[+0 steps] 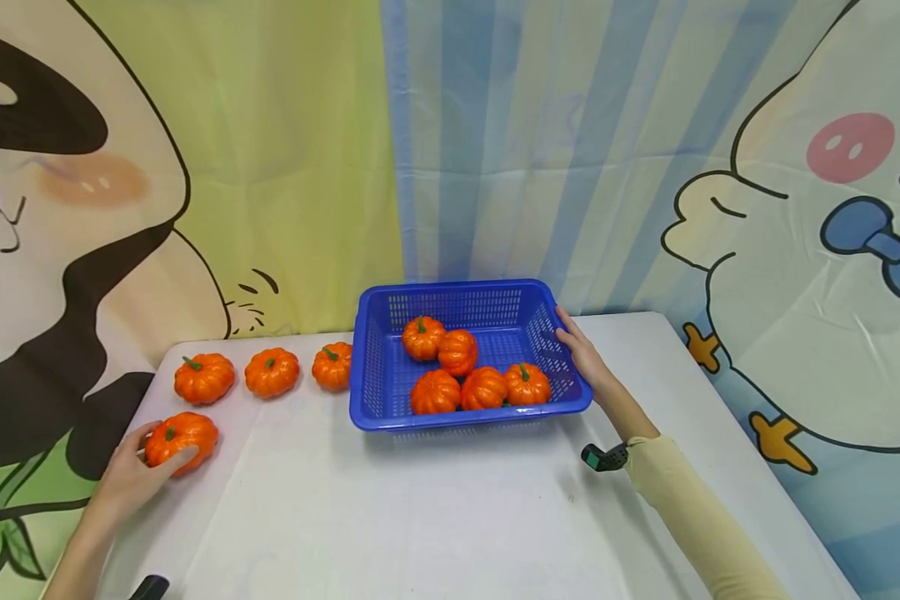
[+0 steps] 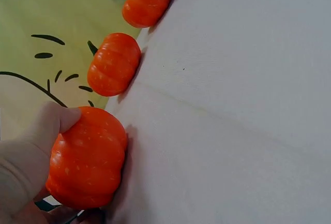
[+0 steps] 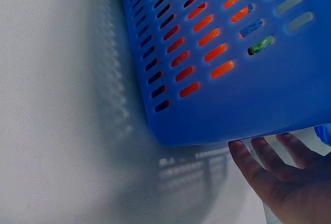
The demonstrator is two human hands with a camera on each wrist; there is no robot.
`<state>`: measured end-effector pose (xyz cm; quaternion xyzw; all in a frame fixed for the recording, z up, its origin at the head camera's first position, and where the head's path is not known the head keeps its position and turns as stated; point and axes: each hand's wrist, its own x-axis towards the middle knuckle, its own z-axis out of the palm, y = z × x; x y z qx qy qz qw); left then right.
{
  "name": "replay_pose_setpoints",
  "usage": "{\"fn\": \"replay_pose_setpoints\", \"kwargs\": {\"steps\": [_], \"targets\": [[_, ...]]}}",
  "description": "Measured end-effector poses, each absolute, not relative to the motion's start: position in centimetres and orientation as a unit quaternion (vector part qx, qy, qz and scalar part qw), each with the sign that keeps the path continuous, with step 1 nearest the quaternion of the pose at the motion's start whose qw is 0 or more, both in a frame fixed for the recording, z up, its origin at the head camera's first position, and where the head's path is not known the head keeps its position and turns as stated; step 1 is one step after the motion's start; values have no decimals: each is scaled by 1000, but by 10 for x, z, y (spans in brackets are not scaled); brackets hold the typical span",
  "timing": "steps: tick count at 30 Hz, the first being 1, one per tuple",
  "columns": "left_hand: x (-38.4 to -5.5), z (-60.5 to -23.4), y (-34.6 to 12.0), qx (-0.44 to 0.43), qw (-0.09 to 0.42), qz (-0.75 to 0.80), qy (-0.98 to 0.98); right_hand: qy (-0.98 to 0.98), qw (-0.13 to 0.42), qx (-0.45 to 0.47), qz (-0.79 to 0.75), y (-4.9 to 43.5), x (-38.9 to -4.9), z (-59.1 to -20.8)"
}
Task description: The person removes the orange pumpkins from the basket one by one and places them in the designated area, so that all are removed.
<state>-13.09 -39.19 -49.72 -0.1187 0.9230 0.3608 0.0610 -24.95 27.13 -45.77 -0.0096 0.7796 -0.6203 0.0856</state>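
At the table's left edge my left hand [image 1: 131, 475] grips an orange toy pumpkin [image 1: 183, 442], thumb on one side and fingers round the other. In the left wrist view the thumb presses on this pumpkin [image 2: 88, 157], while the fingers are partly hidden beneath it. A blue plastic basket [image 1: 472, 421] with slotted walls holds several similar pumpkins [image 1: 435, 392]. My right hand [image 1: 585, 354] touches the basket's right side. Its fingers lie fairly straight in the right wrist view, their tips against the lower edge of the basket wall [image 3: 232, 110].
Behind the left hand, a pumpkin [image 1: 204, 378], a second pumpkin [image 1: 272, 372] and a third pumpkin [image 1: 332, 367] stand in a row left of the basket. The white table [image 1: 420, 517] backs onto a printed cartoon curtain [image 1: 495, 142]. A black wrist device [image 1: 604, 457] sits by the right sleeve.
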Motion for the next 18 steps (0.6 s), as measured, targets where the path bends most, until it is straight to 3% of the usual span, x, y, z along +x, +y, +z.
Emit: {"fn": "replay_pose_setpoints", "kwargs": {"steps": [3, 13, 18], "targets": [[-132, -499, -392, -109, 63, 355, 926, 779, 87, -8, -621, 271, -248, -456], [-101, -460, -359, -82, -86, 371, 921, 784, 86, -4, -615, 273, -251, -459], [-88, -446, -332, -35, -87, 392, 915, 781, 87, -3, -619, 272, -251, -460]]}}
